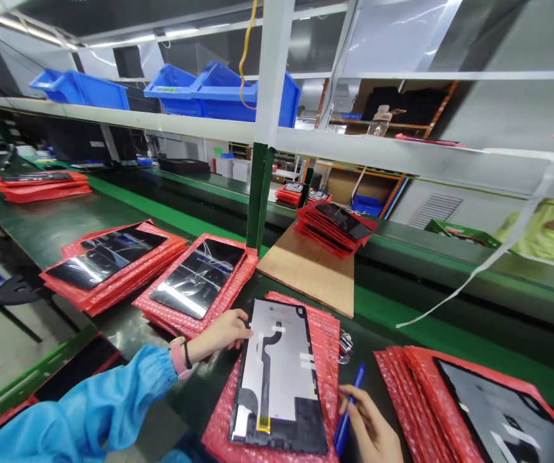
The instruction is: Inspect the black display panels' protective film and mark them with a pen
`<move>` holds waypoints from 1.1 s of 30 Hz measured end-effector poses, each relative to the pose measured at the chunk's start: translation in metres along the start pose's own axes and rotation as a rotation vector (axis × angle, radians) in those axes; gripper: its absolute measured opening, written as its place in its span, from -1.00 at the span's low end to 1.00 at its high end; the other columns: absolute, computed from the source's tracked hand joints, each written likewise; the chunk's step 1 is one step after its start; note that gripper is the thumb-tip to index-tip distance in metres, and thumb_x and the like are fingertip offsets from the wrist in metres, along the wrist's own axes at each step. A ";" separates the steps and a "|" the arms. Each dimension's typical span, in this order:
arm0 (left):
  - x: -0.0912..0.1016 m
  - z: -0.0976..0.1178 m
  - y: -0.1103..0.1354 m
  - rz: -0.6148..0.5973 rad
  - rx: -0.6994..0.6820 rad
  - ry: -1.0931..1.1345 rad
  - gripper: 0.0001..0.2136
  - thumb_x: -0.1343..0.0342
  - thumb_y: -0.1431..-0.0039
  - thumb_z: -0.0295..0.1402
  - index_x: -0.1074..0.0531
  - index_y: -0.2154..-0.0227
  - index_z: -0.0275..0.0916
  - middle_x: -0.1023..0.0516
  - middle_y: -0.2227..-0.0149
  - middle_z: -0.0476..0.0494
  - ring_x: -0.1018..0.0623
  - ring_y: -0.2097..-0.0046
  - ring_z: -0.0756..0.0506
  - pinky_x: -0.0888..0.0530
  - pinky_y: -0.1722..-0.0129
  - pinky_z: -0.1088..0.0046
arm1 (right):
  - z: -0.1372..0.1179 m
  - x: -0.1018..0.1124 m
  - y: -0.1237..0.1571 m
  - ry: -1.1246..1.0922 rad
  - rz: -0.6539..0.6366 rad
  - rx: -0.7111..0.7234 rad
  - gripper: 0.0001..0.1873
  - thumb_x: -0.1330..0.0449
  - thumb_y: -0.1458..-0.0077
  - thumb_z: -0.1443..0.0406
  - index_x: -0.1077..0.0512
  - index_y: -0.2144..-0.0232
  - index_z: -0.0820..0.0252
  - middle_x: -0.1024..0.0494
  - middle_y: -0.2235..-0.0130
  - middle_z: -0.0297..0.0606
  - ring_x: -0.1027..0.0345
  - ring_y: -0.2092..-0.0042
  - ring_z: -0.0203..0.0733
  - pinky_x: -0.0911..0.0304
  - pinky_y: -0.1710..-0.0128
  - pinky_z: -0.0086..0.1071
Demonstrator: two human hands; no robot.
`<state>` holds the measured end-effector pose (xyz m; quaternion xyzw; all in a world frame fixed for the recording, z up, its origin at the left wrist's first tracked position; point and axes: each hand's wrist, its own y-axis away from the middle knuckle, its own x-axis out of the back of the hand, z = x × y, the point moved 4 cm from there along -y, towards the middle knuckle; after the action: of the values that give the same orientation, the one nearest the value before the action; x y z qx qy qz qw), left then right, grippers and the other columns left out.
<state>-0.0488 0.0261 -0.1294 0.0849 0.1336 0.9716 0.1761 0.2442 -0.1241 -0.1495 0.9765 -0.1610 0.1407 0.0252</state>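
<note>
A tablet screen [286, 360] lies back side up in front of me, its silver back crossed by a dark ribbon cable with a yellow end. Beneath it is a stack of red bubble-wrap sleeves [322, 321]. My left hand [221, 334] has its curled fingers at the screen's upper left edge, seemingly gripping it. Beside the lower right edge, my right hand [370, 424] is closed round a blue pen [349, 411], held upright at a tilt.
Stacks of red sleeves topped with glossy screens [199, 276] [107, 257] stand to the left. Another sleeve stack [416, 399] is at right. A wooden board [305, 276] carries more screens behind. Blue bins [223, 90] sit on the shelf above; a white strap [479, 270] hangs at right.
</note>
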 end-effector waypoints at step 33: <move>-0.048 0.168 -0.005 -0.026 -0.555 0.559 -0.46 -0.27 0.04 -0.45 -0.36 -0.07 -0.23 -0.57 0.00 -0.16 -0.55 -0.03 -0.19 -0.45 -0.06 0.32 | -0.166 0.004 -0.023 -0.471 0.028 0.383 -0.33 -0.04 0.05 -0.32 -0.42 0.23 0.06 -0.56 0.53 -0.25 -0.29 0.59 -0.25 -0.21 0.62 -0.44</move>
<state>0.0327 0.0521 0.0230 -0.2354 -0.0903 0.9541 0.1615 0.2111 -0.0883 0.0108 0.9669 -0.1464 -0.0616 -0.1996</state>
